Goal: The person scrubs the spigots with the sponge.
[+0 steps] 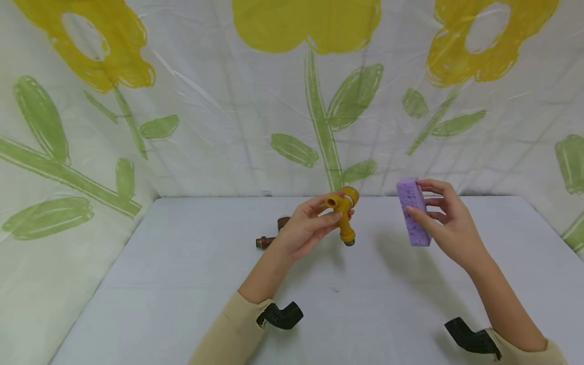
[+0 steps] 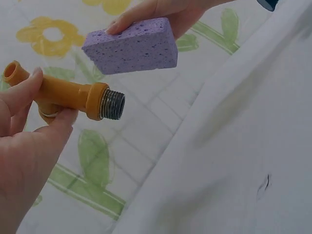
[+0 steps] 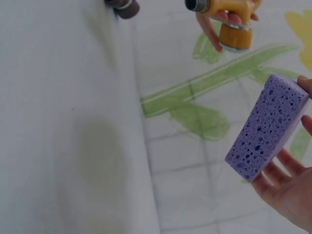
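Observation:
My left hand (image 1: 306, 225) grips a yellow faucet (image 1: 343, 215) above the table, near the middle. In the left wrist view the faucet (image 2: 73, 95) shows a threaded metal end pointing away from the fingers. To the right, my right hand (image 1: 451, 223) holds a purple sponge (image 1: 412, 213) between thumb and fingers, tilted nearly upright and off the table. Small holes cover the broad face of the sponge (image 3: 268, 126) in the right wrist view. Sponge and faucet are apart. Behind the left wrist lies a brown faucet (image 1: 264, 242) on the table, partly hidden by that hand.
The white table (image 1: 182, 284) spreads below both hands. A pale curtain (image 1: 205, 126) with painted yellow flowers and green leaves rises at its back edge and sides. A black wrist mount (image 1: 282, 315) sits on the left sleeve, and another black mount (image 1: 472, 335) on the right.

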Available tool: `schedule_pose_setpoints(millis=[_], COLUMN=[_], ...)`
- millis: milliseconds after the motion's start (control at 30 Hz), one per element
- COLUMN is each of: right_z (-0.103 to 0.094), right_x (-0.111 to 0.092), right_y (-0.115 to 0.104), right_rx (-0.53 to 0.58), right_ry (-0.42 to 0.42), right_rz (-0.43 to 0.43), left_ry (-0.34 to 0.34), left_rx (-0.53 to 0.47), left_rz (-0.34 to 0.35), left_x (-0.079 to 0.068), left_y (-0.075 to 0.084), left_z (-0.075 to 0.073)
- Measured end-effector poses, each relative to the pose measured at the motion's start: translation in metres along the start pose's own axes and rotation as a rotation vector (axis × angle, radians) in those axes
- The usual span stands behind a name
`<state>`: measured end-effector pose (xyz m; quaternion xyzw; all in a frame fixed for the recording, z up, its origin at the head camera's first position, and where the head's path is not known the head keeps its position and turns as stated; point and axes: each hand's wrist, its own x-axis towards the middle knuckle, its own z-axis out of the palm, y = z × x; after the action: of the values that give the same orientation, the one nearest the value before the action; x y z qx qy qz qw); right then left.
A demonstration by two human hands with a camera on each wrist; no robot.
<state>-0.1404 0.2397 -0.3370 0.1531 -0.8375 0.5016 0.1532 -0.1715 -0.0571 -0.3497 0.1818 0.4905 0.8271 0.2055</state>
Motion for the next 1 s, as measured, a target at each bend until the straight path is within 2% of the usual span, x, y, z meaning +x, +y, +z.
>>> schedule_pose_setpoints(millis=[100, 333, 667, 867, 1000], right_z=[-0.002, -0.005, -0.005, -0.006, -0.007], right_x=[-0.001, -0.002, -0.003, -0.004, -0.004], right_y=[0.004, 0.014, 0.028, 0.038, 0.045], right_rx=[0.004, 0.003, 0.013, 0.009, -0.006], right_ry=[0.002, 0.000, 0.012, 0.009, 0.002], right_rz=[0.007, 0.034, 0.035, 0.073, 0.102], left_ry=[0.007, 0.094, 0.163, 0.175, 0.167], left_rx=[0.069, 0.220, 0.549, 0.699, 0.744], left_rz=[0.013, 0.002, 0.027, 0.073, 0.079], left_x=[0.000, 0.002, 0.010, 0.021, 0.027], left_y=[-0.004, -0.011, -0.023, -0.036, -0.043], left_z=[-0.003, -0.010, -0.015, -0.015, -0.016])
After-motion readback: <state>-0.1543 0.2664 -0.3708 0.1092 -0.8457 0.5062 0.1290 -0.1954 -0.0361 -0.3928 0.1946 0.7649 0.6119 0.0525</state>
